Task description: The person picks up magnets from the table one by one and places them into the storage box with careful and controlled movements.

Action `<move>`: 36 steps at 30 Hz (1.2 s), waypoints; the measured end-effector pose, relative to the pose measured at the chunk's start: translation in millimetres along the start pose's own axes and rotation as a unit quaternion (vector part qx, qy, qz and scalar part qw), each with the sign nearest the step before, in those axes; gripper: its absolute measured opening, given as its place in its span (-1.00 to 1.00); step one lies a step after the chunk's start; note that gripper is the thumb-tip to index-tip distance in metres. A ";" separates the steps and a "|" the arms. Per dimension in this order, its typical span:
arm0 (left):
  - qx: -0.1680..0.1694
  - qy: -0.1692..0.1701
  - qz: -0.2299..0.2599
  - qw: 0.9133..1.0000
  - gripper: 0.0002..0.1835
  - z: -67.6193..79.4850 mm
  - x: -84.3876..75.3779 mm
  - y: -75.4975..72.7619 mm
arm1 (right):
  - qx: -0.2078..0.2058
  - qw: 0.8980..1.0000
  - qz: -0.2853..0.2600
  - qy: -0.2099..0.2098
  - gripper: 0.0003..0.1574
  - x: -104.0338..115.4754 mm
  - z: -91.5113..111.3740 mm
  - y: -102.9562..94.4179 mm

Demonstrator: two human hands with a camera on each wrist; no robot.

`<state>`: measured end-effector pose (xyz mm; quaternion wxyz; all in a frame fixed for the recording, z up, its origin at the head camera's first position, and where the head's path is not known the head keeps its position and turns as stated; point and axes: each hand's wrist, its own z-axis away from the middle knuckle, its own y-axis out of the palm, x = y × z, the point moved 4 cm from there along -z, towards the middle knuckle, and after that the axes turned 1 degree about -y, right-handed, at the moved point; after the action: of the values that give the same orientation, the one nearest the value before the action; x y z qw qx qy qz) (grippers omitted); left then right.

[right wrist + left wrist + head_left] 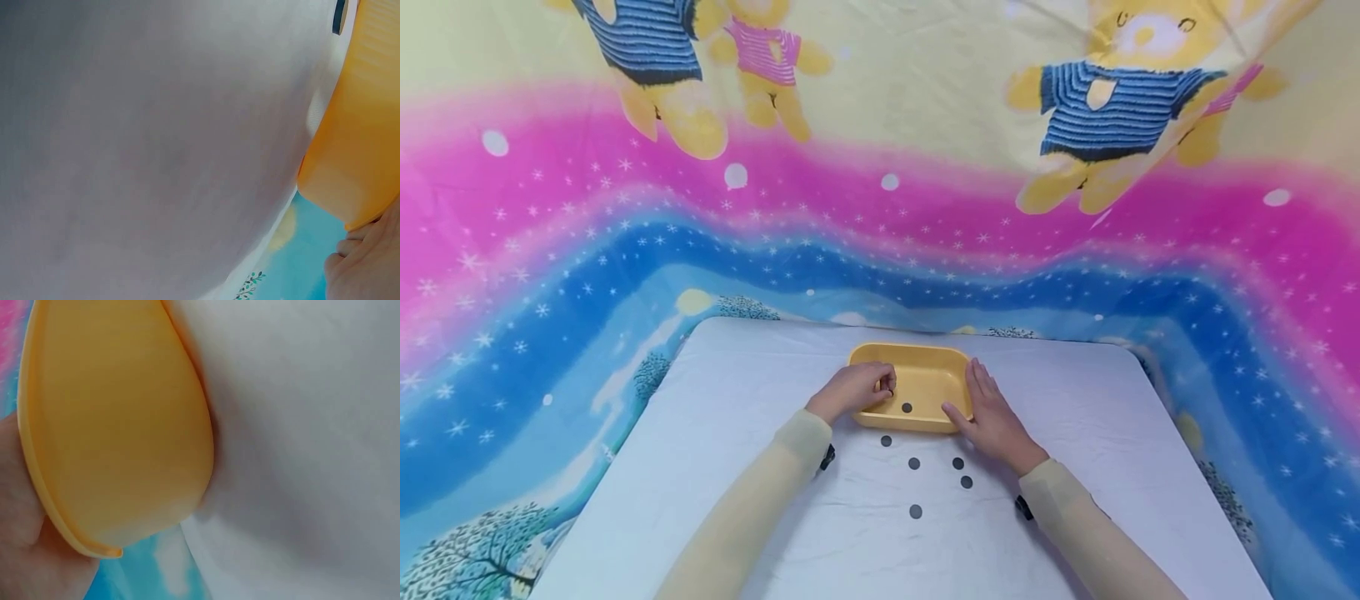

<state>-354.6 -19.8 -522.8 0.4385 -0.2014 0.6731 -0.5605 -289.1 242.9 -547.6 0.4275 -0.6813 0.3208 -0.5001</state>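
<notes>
While the left hand (853, 389), curled over the left rim of a yellow tray (917, 424), pinches a dark disc (891, 394), the head view shows the right hand (997, 423) straight-fingered against its right end, near the far edge of the bench (760, 367); one loose disc (907, 407) lies inside, five others (913, 463) before it. At the left wrist, white surface spreads wide beside the tray; at the right wrist likewise.

From above, the head view faces forward-down; both wrist views (much closer) share the yellow tray (910, 424).
</notes>
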 end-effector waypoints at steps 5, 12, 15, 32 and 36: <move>0.011 -0.004 -0.020 1.000 -0.95 -6.1 0.4 4.7 | 0.003 1.000 0.002 0.004 0.34 0.6 -0.6 -0.4; 0.013 -0.009 -0.037 0.999 -0.96 -9.4 0.0 8.2 | 0.000 1.000 0.000 0.004 0.33 2.5 0.4 -1.8; 0.014 -0.011 -0.044 0.999 -0.94 -9.7 -0.5 8.3 | 0.000 1.000 -0.002 0.002 0.33 3.6 0.6 -2.7; 0.012 -0.020 -0.079 0.997 -0.86 -13.2 2.2 15.0 | 0.005 1.000 -0.001 0.001 0.35 1.6 0.3 0.6; 0.008 -0.013 -0.078 0.997 -0.87 -13.7 2.0 14.8 | 0.004 1.000 0.000 0.002 0.35 1.1 0.4 0.5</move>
<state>-363.7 -9.1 -537.5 0.4040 -0.2572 0.6451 -0.5954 -288.4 241.8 -547.7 0.4295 -0.6785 0.3195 -0.5031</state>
